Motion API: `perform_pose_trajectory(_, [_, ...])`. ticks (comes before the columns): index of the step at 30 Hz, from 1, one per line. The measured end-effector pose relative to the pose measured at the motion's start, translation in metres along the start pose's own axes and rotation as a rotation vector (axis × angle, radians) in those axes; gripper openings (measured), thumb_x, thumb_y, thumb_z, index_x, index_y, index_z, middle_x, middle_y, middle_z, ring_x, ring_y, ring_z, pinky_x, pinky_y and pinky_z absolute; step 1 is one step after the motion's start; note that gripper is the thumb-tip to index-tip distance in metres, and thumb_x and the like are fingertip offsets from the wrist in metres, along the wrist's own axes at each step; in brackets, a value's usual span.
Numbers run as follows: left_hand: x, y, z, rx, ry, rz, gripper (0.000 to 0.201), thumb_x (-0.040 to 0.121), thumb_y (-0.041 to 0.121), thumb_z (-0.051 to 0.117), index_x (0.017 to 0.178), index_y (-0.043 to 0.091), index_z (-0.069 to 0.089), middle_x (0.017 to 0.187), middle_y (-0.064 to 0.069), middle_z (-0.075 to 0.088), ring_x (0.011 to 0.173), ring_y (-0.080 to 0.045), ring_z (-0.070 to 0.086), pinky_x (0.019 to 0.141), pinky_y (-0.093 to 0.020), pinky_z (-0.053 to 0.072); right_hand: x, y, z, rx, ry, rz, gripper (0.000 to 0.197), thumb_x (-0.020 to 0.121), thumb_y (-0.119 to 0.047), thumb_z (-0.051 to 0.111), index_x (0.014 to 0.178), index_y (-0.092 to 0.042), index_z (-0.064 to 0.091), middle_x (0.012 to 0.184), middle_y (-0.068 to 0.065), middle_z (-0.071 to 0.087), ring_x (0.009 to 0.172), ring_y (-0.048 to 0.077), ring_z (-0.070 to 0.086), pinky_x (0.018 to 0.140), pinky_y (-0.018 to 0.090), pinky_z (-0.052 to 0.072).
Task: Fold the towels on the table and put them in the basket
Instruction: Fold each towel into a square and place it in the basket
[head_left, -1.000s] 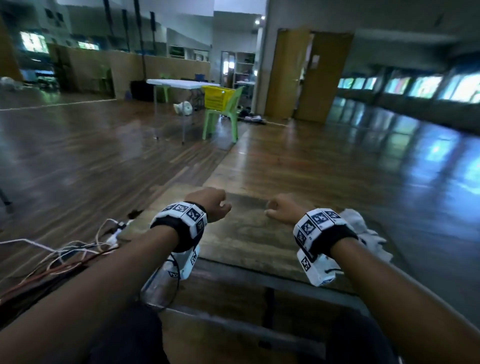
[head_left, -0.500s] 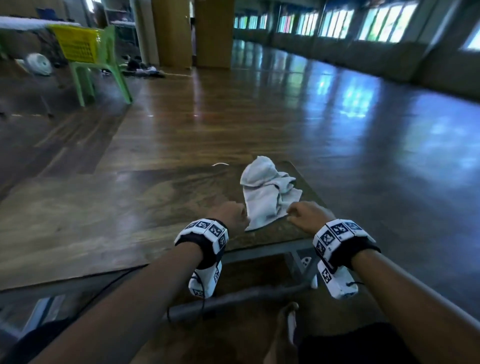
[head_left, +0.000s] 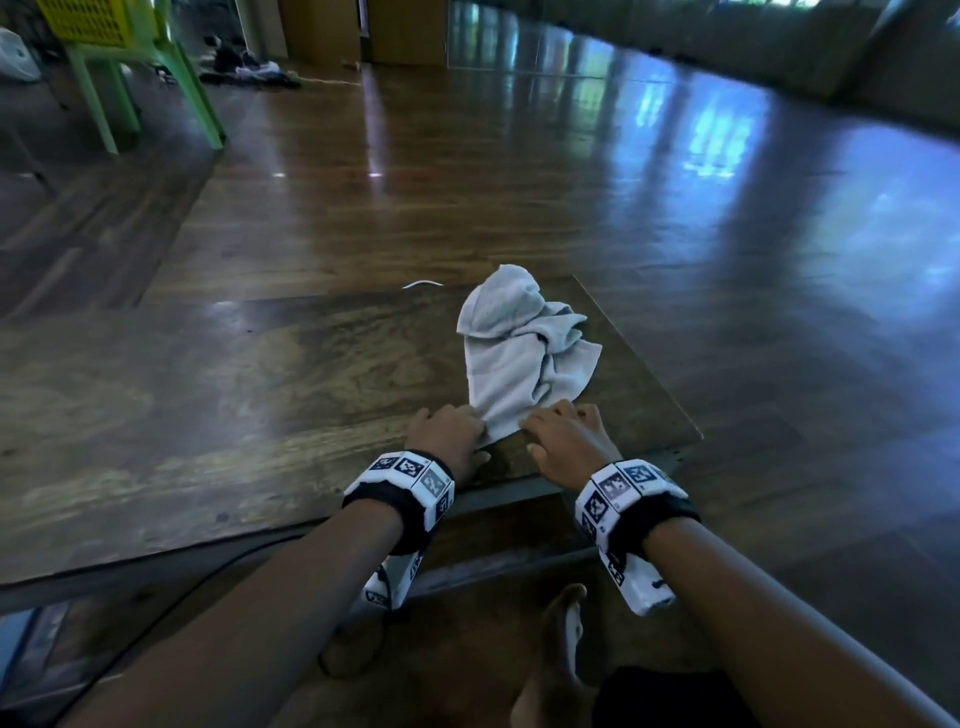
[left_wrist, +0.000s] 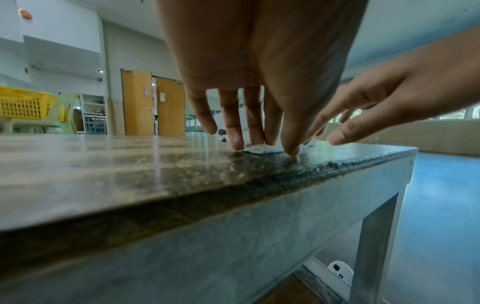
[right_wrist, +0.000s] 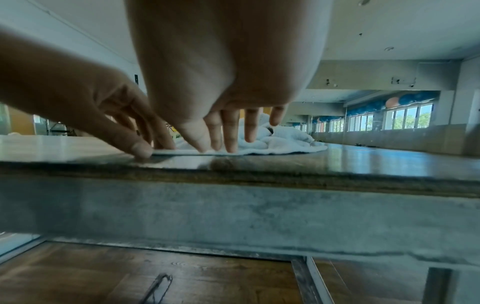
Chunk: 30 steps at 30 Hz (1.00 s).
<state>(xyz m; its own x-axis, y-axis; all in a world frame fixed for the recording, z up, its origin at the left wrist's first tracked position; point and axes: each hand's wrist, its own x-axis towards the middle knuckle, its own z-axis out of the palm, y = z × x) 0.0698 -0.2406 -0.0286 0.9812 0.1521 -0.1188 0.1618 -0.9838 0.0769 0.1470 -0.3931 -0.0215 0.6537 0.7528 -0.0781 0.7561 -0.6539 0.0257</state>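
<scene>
A crumpled white towel (head_left: 519, 353) lies at the right end of the wooden table (head_left: 208, 389). My left hand (head_left: 470, 428) and right hand (head_left: 550, 421) sit side by side at the towel's near edge. In the left wrist view my left hand (left_wrist: 262, 144) points straight fingers down onto the towel's corner (left_wrist: 259, 148), thumb tip on the tabletop. In the right wrist view my right hand (right_wrist: 215, 146) rests straight fingertips on the flat near edge of the towel (right_wrist: 280, 142). The yellow basket (head_left: 88, 21) stands far off on a green chair (head_left: 156, 78).
The table's right edge (head_left: 649, 364) runs close beside the towel, and its near edge lies just under my wrists. A grey metal frame (left_wrist: 285, 236) carries the tabletop. Polished wooden floor (head_left: 675, 208) surrounds the table. A thin white cord (head_left: 423, 283) lies behind the towel.
The view has swung right and down onto the towel. Both hands moved from loose fists at the table's middle to the towel's near edge, and their fingers have straightened onto it.
</scene>
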Motion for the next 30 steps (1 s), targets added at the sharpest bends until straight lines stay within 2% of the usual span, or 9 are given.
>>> perform_pose_trajectory(4, [-0.007,0.001,-0.005,0.102,0.041,0.023,0.022,0.090,0.019,0.043,0.100,0.016,0.063,0.107,-0.004,0.061,0.103,-0.026,0.055,0.092,-0.042,0.032,-0.006,-0.003,0.006,-0.029,0.001,-0.004,0.040,0.093,-0.041,0.043,0.129,-0.026,0.048,0.131,-0.001,0.045,0.123,0.023,0.034,0.097,0.041,0.024])
perform_pose_trajectory(7, [-0.017,-0.004,-0.007,0.042,0.063,0.035,0.022,0.088,0.023,0.043,0.101,0.017,0.060,0.108,-0.003,0.060,0.104,-0.025,0.052,0.093,-0.041,0.031,-0.014,-0.008,0.006,-0.023,0.027,-0.025,0.041,0.089,-0.048,0.048,0.125,-0.027,0.052,0.125,-0.001,0.048,0.120,0.022,0.036,0.095,0.039,0.024])
perform_pose_trajectory(11, [-0.036,-0.013,-0.021,-0.086,0.126,0.082,0.018,0.085,0.026,0.046,0.101,0.019,0.052,0.104,-0.002,0.060,0.102,-0.023,0.052,0.094,-0.038,0.032,-0.025,-0.016,0.002,0.038,0.087,-0.047,0.030,0.088,-0.042,0.053,0.115,-0.030,0.057,0.121,-0.007,0.053,0.118,0.018,0.039,0.094,0.037,0.023])
perform_pose_trajectory(15, [-0.052,-0.022,-0.038,-0.050,0.178,0.090,0.017,0.089,0.028,0.043,0.102,0.020,0.049,0.097,-0.003,0.060,0.092,-0.024,0.055,0.093,-0.035,0.032,-0.030,-0.023,-0.011,0.177,0.152,-0.046,0.018,0.091,-0.033,0.052,0.107,-0.027,0.058,0.111,-0.008,0.060,0.114,0.015,0.044,0.092,0.034,0.019])
perform_pose_trajectory(19, [-0.065,-0.037,-0.052,-0.101,0.225,0.052,0.018,0.092,0.026,0.042,0.105,0.018,0.050,0.099,-0.003,0.061,0.091,-0.025,0.055,0.087,-0.032,0.030,-0.031,-0.024,-0.021,0.173,0.145,-0.026,0.018,0.090,-0.034,0.052,0.106,-0.029,0.059,0.106,-0.011,0.063,0.113,0.011,0.044,0.090,0.034,0.016])
perform_pose_trajectory(23, [-0.075,-0.059,-0.054,-0.146,0.286,0.048,0.012,0.089,0.026,0.043,0.096,0.022,0.052,0.093,0.001,0.063,0.087,-0.022,0.056,0.093,-0.032,0.031,-0.028,-0.024,-0.023,0.140,0.117,-0.006,0.015,0.087,-0.036,0.054,0.099,-0.032,0.062,0.098,-0.015,0.063,0.110,0.010,0.044,0.095,0.036,0.020])
perform_pose_trajectory(25, [-0.083,-0.072,-0.051,-0.110,0.264,0.020,0.010,0.088,0.027,0.045,0.094,0.025,0.051,0.092,0.004,0.063,0.085,-0.019,0.056,0.095,-0.032,0.032,-0.028,-0.024,-0.019,0.142,0.053,-0.026,0.017,0.085,-0.038,0.055,0.100,-0.034,0.062,0.098,-0.016,0.062,0.112,0.009,0.043,0.095,0.036,0.019])
perform_pose_trajectory(27, [-0.091,-0.086,-0.047,-0.087,0.185,-0.032,0.008,0.087,0.029,0.048,0.093,0.028,0.053,0.094,0.007,0.062,0.084,-0.015,0.055,0.098,-0.033,0.032,-0.026,-0.025,-0.015,0.178,0.017,-0.032,0.020,0.084,-0.037,0.053,0.101,-0.036,0.063,0.097,-0.016,0.061,0.112,0.009,0.042,0.094,0.035,0.019])
perform_pose_trajectory(30, [-0.093,-0.100,-0.037,-0.082,0.059,-0.109,0.018,0.084,0.040,0.051,0.090,0.028,0.063,0.095,0.010,0.066,0.087,-0.013,0.057,0.098,-0.034,0.031,-0.014,-0.029,-0.016,0.186,0.114,0.015,0.019,0.085,-0.037,0.050,0.097,-0.033,0.065,0.096,-0.013,0.062,0.110,0.011,0.045,0.092,0.036,0.022])
